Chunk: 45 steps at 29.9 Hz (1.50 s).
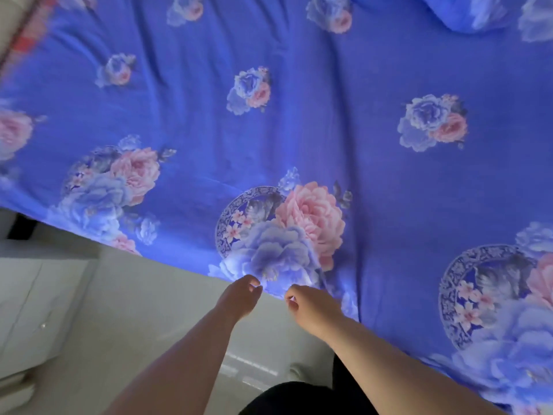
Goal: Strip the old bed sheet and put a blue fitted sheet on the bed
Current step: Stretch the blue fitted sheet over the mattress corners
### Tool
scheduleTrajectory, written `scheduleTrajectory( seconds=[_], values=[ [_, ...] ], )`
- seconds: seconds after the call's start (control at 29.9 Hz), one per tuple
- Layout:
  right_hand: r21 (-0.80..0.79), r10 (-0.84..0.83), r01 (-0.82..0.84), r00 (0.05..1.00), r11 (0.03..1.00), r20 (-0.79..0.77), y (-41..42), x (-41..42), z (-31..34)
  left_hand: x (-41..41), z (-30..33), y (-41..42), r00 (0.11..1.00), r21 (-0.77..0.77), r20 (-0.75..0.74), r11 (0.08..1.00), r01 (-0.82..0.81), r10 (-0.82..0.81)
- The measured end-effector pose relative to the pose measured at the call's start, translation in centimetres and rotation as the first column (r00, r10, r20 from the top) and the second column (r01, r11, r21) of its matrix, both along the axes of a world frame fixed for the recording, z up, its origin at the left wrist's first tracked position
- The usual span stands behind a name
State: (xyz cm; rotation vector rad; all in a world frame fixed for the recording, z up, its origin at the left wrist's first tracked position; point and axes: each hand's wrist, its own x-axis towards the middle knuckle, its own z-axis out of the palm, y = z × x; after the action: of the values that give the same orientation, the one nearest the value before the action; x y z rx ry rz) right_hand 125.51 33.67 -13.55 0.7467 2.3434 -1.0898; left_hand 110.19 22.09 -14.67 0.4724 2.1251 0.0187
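A blue sheet (299, 115) printed with pink and pale-blue flowers lies spread over the bed, lightly wrinkled, and fills most of the view. Its near edge runs diagonally from the left down to the lower right. My left hand (241, 296) and my right hand (312, 308) are close together at that edge, below a large pink flower. Each has its fingers curled and pinched on the sheet's hem. Both forearms reach in from the bottom.
A pillow (466, 13) in the same blue print lies at the top right. A strip of red patterned cloth (28, 37) shows at the top left. A white cabinet (33, 298) stands on the left on a pale tiled floor (143, 310).
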Motion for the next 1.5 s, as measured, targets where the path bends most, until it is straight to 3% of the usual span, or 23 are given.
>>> scheduleTrajectory(
  seconds=[0.2, 0.33, 0.47, 0.67, 0.97, 1.24, 1.37, 1.5],
  values=[
    [-0.052, 0.032, -0.032, 0.999, 0.998, 0.002, -5.8, -13.9, 4.1, -8.4, 4.3, -6.6, 0.991, 0.012, 0.028, 0.992, -0.129, 0.129],
    [-0.115, -0.011, 0.019, 0.997, 0.993, 0.073, -10.8, -23.9, 5.7, -16.2, 5.9, -13.9, 0.955, 0.046, 0.072, 0.956, -0.291, 0.288],
    [-0.116, -0.072, 0.089, 0.987, 0.989, 0.142, -16.1, -33.3, 7.1, -24.8, 7.3, -21.5, 0.935, 0.062, 0.069, 0.934, -0.352, 0.348],
    [-0.2, -0.091, 0.109, 0.991, 0.974, 0.098, -23.3, -46.9, 10.2, -40.1, 10.8, -28.9, 0.935, 0.09, -0.036, 0.933, -0.348, 0.352],
    [-0.323, -0.201, 0.221, 0.975, 0.92, 0.097, -23.9, -68.8, 13.1, -62.8, 13.9, -29.5, 0.881, 0.213, -0.153, 0.885, -0.413, 0.448],
    [-0.265, -0.129, 0.16, 0.983, 0.951, 0.131, -27.9, -86.2, 11.1, -80.9, 14.5, -35.1, 0.784, 0.219, -0.37, 0.866, -0.449, 0.499],
    [-0.296, -0.144, 0.191, 0.974, 0.936, 0.173, -31.9, -93.7, 8.8, -90.4, 12.8, -39.7, 0.74, 0.224, -0.385, 0.833, -0.505, 0.552],
    [-0.342, -0.181, 0.232, 0.968, 0.911, 0.176, -36.7, -102.1, 7.1, -98.9, 9.1, -43.8, 0.814, 0.16, -0.418, 0.915, -0.371, 0.403]
  ],
)
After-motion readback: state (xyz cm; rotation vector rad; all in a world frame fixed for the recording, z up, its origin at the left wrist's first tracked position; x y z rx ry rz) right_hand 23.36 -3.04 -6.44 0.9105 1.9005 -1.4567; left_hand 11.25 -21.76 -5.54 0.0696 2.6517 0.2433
